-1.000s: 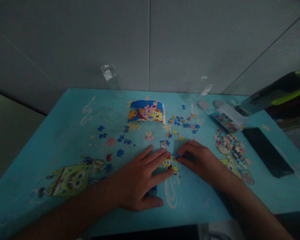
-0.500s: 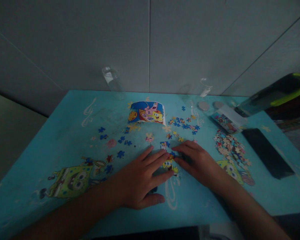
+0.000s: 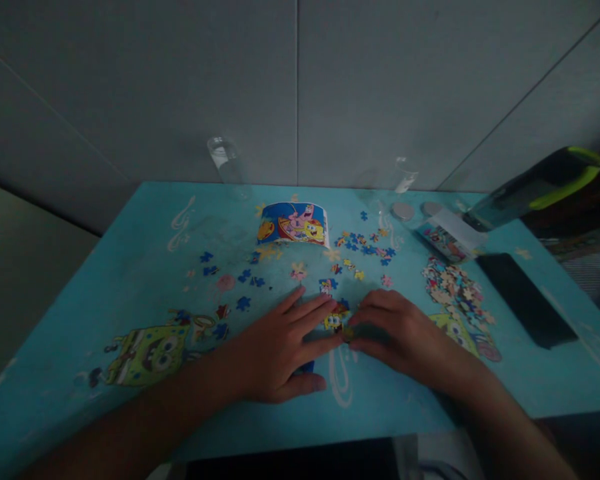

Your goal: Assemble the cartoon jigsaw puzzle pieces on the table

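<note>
My left hand (image 3: 285, 353) lies with its fingers spread, the fingertips resting on a small joined patch of puzzle (image 3: 333, 322) that shows a yellow cartoon face. A blue bit of puzzle (image 3: 307, 367) peeks out between its thumb and forefinger. At the patch's right edge, my right hand (image 3: 403, 327) pinches a small yellowish puzzle piece (image 3: 349, 333) between thumb and fingers, close to a left fingertip. Just above the patch sits a blue and pink puzzle piece (image 3: 327, 285). Part of the patch is covered by my fingers.
A curved picture card (image 3: 293, 223) stands behind the hands. Loose blue pieces (image 3: 244, 304) lie left, others (image 3: 365, 245) behind right. Farther right are a pile of pieces (image 3: 457, 290), a dark flat case (image 3: 525, 300), a clear box (image 3: 447, 239), round lids (image 3: 403, 211) and a bottle (image 3: 525, 190).
My right hand has moved slightly toward me, down the patch's right edge, and now pinches the yellowish puzzle piece there. My left hand stays spread on the patch. The view has shifted a little.
</note>
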`<action>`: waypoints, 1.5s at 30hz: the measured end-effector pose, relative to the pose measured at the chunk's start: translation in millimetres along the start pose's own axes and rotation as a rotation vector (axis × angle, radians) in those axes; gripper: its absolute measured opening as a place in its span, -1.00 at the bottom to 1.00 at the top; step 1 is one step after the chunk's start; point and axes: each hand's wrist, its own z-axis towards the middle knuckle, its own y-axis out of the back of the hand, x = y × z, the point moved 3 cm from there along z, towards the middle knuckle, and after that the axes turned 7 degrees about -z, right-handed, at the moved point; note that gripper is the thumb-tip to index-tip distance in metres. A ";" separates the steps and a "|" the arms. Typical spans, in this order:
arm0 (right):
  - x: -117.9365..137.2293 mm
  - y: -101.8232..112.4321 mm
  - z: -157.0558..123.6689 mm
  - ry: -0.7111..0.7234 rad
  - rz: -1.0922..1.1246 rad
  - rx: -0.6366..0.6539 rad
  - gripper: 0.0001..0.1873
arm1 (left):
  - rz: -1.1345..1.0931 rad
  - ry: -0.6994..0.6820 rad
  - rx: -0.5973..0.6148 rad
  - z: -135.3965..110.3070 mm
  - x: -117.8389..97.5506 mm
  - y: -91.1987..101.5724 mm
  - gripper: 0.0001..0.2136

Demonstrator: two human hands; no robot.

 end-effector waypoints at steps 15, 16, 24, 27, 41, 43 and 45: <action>3.5 -8.2 -0.9 0.034 -0.021 0.049 -0.87 | 0.009 -0.012 0.025 0.4 1.3 0.7 -0.36; 3.4 -8.6 -1.0 0.040 -0.010 0.059 -0.88 | 0.014 -0.007 0.032 0.3 1.3 0.3 -0.36; -3.3 -9.4 -2.0 -0.042 -0.014 0.083 -0.84 | 0.052 0.012 0.090 0.2 1.1 -2.1 -0.36; -3.8 -9.1 -2.2 -0.050 0.011 0.102 -0.86 | 0.057 0.003 0.086 0.5 1.1 -2.8 -0.37; 0.8 -12.8 2.3 -0.001 0.000 0.079 -0.82 | 0.054 0.001 0.070 -0.6 0.6 -6.4 -0.34; 1.6 -14.6 3.0 0.005 0.001 0.066 -0.81 | 0.048 0.000 0.054 -0.6 0.1 -6.7 -0.35; 1.7 -16.9 3.3 0.006 0.012 0.057 -0.80 | 0.048 0.001 0.047 -0.4 -0.1 -6.9 -0.34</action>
